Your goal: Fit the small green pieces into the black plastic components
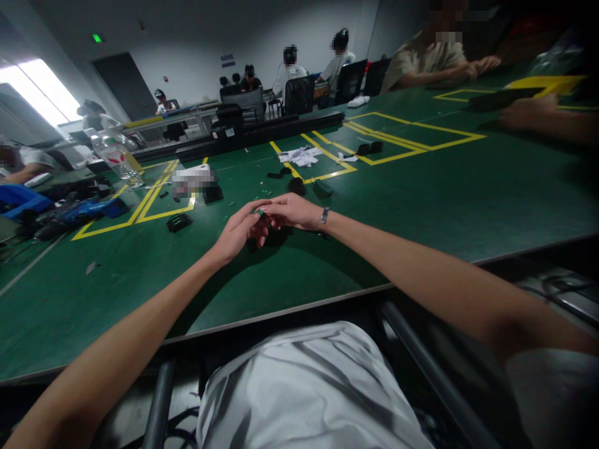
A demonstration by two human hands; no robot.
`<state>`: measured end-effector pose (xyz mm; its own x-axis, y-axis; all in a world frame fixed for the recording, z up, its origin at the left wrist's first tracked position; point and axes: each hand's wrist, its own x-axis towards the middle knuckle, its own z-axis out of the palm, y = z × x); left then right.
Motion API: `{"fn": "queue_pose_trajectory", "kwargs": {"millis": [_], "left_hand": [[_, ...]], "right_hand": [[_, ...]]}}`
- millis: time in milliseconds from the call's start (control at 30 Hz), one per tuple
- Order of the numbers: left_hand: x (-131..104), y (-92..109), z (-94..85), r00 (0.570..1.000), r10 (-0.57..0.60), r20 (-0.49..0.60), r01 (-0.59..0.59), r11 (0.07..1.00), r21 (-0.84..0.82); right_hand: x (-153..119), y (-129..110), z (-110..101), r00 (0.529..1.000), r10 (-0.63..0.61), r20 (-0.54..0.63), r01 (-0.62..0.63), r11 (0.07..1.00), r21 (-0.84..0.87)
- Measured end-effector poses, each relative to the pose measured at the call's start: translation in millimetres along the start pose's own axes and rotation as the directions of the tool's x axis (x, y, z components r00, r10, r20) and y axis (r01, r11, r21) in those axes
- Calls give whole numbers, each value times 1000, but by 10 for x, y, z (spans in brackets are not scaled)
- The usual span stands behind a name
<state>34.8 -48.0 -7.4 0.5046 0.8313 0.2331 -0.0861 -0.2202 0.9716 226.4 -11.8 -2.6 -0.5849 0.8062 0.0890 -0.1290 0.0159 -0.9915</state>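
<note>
Over the green table [224, 299], my left hand [236, 229] and my right hand [296, 211] meet with their fingertips together. Both are closed around a small green piece [260, 212], and the fingers hide most of it. A bracelet [324, 215] circles my right wrist. Just beyond my hands lie a dark lump [296, 185] and a dark grey-green block [324, 188]. Tiny green bits [266, 192] are scattered on the tabletop near my fingers. To the left of my left hand sits a cluster of black and green parts [179, 222].
White paper scraps [300, 156] and black pieces [369, 148] lie farther back among yellow tape outlines [402, 149]. A plastic bottle [116, 159] and blue items [70, 209] are at left. Another person's hand [528, 115] reaches in at right; several people sit behind.
</note>
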Motion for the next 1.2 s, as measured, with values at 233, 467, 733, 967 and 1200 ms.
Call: {"fn": "queue_pose_trajectory", "kwargs": {"millis": [233,467,733,967,1200], "left_hand": [[-10,1,4,1000,10,-4,-10,1000,15],[-12,10,12,1000,-4,-13,4,1000,16],[-6,-12,-7,1000,1,-12,-1,1000,29],[-5,-19,-11,1000,-10,-16,11,999,38],[4,-31,-18,1000,-1,-5,1,1000,31]], "right_hand": [[-18,-29,23,1000,11,-15,-12,1000,-4],[-13,-32,33,1000,-6,-9,6,1000,-16],[-17,-43,59,999,11,-47,-14,999,-50],[-17,-59,61,998,-12,-66,4,991,-133],[-27,-70,59,996,-56,-65,38,969,-246]]}}
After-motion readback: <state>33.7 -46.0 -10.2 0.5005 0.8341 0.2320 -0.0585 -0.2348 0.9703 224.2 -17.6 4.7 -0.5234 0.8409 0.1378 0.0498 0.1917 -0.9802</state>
